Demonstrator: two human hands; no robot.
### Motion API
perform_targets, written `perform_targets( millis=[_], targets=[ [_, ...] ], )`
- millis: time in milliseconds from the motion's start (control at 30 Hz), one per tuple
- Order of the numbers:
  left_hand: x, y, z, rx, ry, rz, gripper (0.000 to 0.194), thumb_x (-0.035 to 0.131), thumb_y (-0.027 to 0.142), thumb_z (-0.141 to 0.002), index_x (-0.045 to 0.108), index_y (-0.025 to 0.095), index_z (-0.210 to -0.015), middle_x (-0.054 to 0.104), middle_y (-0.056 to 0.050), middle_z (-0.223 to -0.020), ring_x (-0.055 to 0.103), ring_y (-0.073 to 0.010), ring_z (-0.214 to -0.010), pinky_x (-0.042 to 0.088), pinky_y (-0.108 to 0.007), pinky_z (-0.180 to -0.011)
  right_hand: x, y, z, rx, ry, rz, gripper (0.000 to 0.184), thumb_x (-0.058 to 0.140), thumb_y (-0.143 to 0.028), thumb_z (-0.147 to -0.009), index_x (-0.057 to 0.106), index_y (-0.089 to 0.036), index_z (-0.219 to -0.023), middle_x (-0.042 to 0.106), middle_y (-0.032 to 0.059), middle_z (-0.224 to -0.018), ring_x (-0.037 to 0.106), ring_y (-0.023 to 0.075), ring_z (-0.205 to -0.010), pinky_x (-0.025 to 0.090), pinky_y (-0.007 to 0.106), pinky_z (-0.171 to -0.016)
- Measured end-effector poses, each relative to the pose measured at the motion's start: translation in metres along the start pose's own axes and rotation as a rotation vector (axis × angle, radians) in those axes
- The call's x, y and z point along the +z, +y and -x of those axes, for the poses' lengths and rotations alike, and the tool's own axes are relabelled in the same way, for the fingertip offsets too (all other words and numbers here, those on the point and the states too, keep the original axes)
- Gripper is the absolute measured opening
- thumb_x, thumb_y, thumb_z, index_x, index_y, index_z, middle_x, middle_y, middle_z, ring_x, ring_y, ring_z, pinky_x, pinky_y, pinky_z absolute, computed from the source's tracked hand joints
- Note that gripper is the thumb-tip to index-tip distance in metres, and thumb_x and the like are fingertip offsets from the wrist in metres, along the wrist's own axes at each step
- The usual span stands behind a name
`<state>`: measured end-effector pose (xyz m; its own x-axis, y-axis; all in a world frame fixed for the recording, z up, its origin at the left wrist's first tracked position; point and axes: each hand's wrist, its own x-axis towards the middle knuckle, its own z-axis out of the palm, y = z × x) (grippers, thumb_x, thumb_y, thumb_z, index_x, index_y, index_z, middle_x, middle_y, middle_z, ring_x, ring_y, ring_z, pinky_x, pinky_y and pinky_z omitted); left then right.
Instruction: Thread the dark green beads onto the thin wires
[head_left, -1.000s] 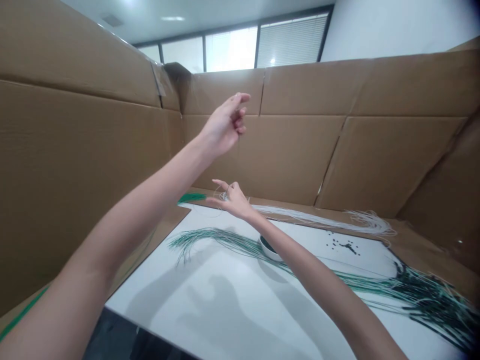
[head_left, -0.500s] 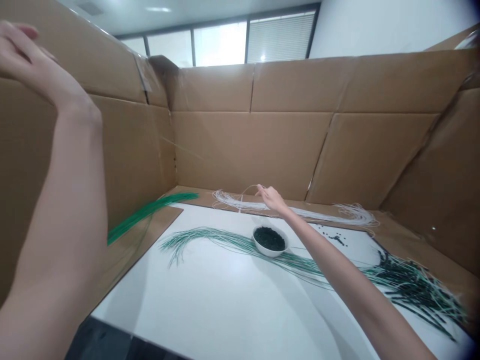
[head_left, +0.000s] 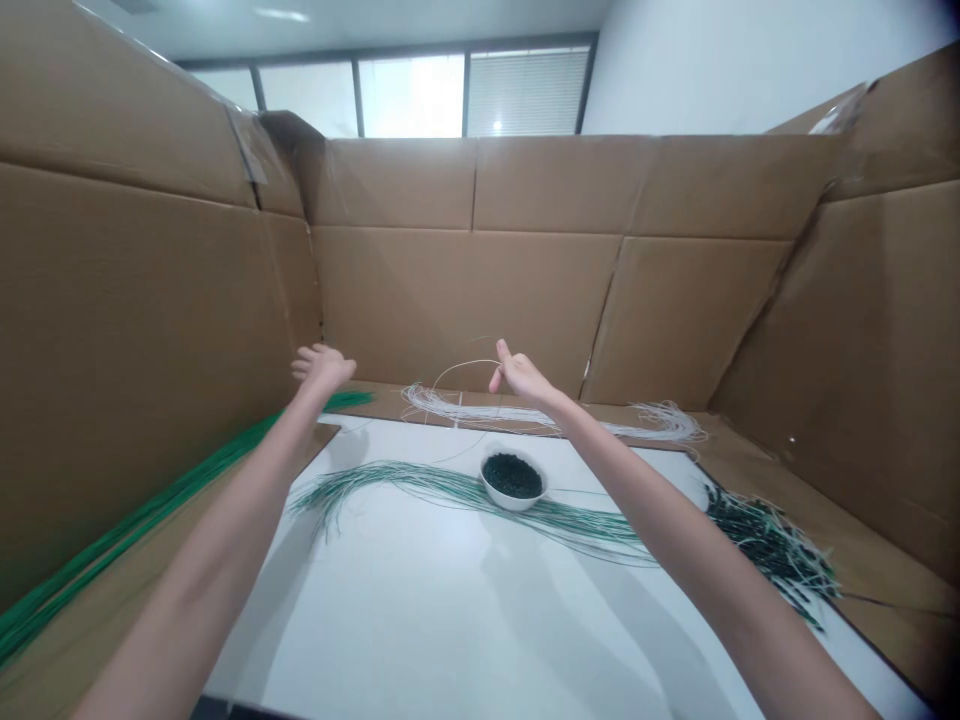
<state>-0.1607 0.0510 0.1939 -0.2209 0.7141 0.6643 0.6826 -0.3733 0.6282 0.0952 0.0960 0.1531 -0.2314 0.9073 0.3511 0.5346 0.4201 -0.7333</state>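
Note:
My right hand (head_left: 525,378) is held above the white strands at the back, its fingers closed on one thin white strand (head_left: 466,363) that arches to the left. My left hand (head_left: 322,367) is in the air at the back left with its fingers spread and nothing visible in it. It is over the far end of the bright green strands (head_left: 217,462). Between my arms stands a white bowl (head_left: 516,504) filled with small dark green pieces (head_left: 513,475). A bundle of thin green strands (head_left: 420,474) lies beneath and beside the bowl.
A bundle of white strands (head_left: 487,408) lies along the back of the white table (head_left: 420,620). Dark green strung pieces (head_left: 769,540) are heaped at the right. Cardboard walls (head_left: 450,290) rise at the back, left and right.
My left hand has come down and forward from the upper left to the back left. My right hand stays over the white strands, still with the thin strand. The view has shifted slightly.

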Motion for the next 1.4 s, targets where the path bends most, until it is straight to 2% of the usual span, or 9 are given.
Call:
perform_targets(
  millis=[133, 300, 500, 700, 867, 1000, 1167, 1333, 1400],
  targets=[
    [0.033, 0.027, 0.065, 0.292, 0.108, 0.037, 0.02, 0.045, 0.021, -0.073, 0.047, 0.019, -0.093, 0.043, -0.011, -0.103, 0.036, -0.0238, -0.107, 0.03, -0.037, -0.087, 0.002, -0.002, -0.004, -0.016, 0.012, 0.018, 0.076, 0.013, -0.065, -0.076, 0.061, -0.015, -0.046, 0.057, 0.0079, -0.054, 0.053, 0.0177, -0.069, 0.037, 0.029, -0.073],
    [0.072, 0.037, 0.127, 0.729, -0.854, 0.2, 0.012, 0.045, 0.017, -0.072, 0.053, 0.024, -0.066, 0.054, -0.007, -0.069, 0.05, -0.0196, -0.075, 0.036, -0.032, -0.071, 0.005, -0.007, -0.006, -0.041, -0.005, 0.054, 0.077, 0.01, -0.063, -0.078, 0.063, -0.015, -0.047, 0.058, 0.0077, -0.053, 0.053, 0.0167, -0.066, 0.036, 0.028, -0.073],
    [0.106, 0.002, 0.096, 0.463, -1.006, 0.404, 0.02, 0.047, 0.005, -0.057, 0.045, 0.022, -0.047, 0.056, -0.008, -0.069, 0.049, -0.0228, -0.091, 0.032, -0.034, -0.08, -0.003, -0.021, -0.001, -0.072, -0.054, 0.136, 0.079, 0.011, -0.066, -0.076, 0.063, -0.014, -0.048, 0.052, 0.0059, -0.046, 0.049, 0.0146, -0.055, 0.036, 0.027, -0.065],
    [0.108, 0.0, 0.078, 0.263, -0.933, 0.388, 0.029, 0.054, 0.007, -0.052, 0.038, 0.022, -0.032, 0.047, -0.004, -0.042, 0.049, -0.021, -0.065, 0.035, -0.031, -0.07, -0.009, -0.035, -0.001, -0.125, -0.071, 0.169, 0.071, 0.021, -0.064, -0.076, 0.065, -0.013, -0.052, 0.047, 0.0034, -0.045, 0.045, 0.0127, -0.054, 0.035, 0.027, -0.063],
    [0.079, 0.008, 0.066, 0.087, -0.864, 0.366, 0.01, 0.059, 0.024, -0.064, 0.06, 0.018, -0.056, 0.06, -0.005, -0.062, 0.053, -0.0147, -0.059, 0.037, -0.023, -0.06, -0.032, -0.034, 0.007, -0.188, -0.154, 0.1, 0.049, 0.059, -0.052, -0.061, 0.061, -0.021, -0.099, 0.047, -0.0031, -0.056, 0.039, 0.009, -0.053, 0.033, 0.025, -0.058],
    [0.061, 0.0, 0.068, -0.418, -1.143, 0.684, 0.026, 0.049, 0.035, -0.076, 0.06, 0.014, -0.086, 0.063, -0.009, -0.086, 0.06, -0.0145, -0.062, 0.041, -0.021, -0.053, -0.047, -0.014, 0.015, -0.103, -0.026, -0.02, 0.061, 0.057, -0.041, -0.066, 0.044, -0.017, -0.12, 0.052, 0.0005, -0.066, 0.042, 0.0099, -0.054, 0.034, 0.024, -0.054],
    [0.083, -0.001, 0.085, -0.777, -0.864, 1.133, 0.019, 0.045, 0.024, -0.08, 0.059, 0.014, -0.088, 0.064, -0.008, -0.085, 0.059, -0.0092, -0.056, 0.04, -0.016, -0.044, -0.032, 0.006, 0.026, -0.051, 0.07, 0.043, 0.032, 0.047, -0.037, -0.072, 0.064, -0.012, -0.08, 0.054, 0.0015, -0.057, 0.045, 0.0102, -0.054, 0.035, 0.024, -0.057],
    [0.111, 0.024, 0.089, -0.733, -0.883, 1.324, 0.022, 0.046, 0.031, -0.079, 0.058, 0.016, -0.09, 0.06, -0.011, -0.1, 0.059, -0.0171, -0.086, 0.047, -0.022, -0.061, -0.008, 0.006, 0.054, -0.133, 0.165, -0.139, 0.034, 0.042, -0.038, -0.074, 0.063, -0.013, -0.082, 0.053, 0.0005, -0.056, 0.046, 0.0102, -0.055, 0.035, 0.022, -0.055],
    [0.116, 0.032, 0.086, -0.693, -0.733, 1.424, 0.02, 0.043, 0.03, -0.081, 0.058, 0.019, -0.087, 0.059, -0.008, -0.102, 0.057, -0.0159, -0.092, 0.046, -0.024, -0.071, -0.005, 0.008, 0.066, -0.132, 0.128, -0.205, 0.035, 0.044, -0.04, -0.073, 0.063, -0.013, -0.086, 0.05, -0.0008, -0.052, 0.044, 0.0098, -0.051, 0.034, 0.022, -0.051]
  ],
)
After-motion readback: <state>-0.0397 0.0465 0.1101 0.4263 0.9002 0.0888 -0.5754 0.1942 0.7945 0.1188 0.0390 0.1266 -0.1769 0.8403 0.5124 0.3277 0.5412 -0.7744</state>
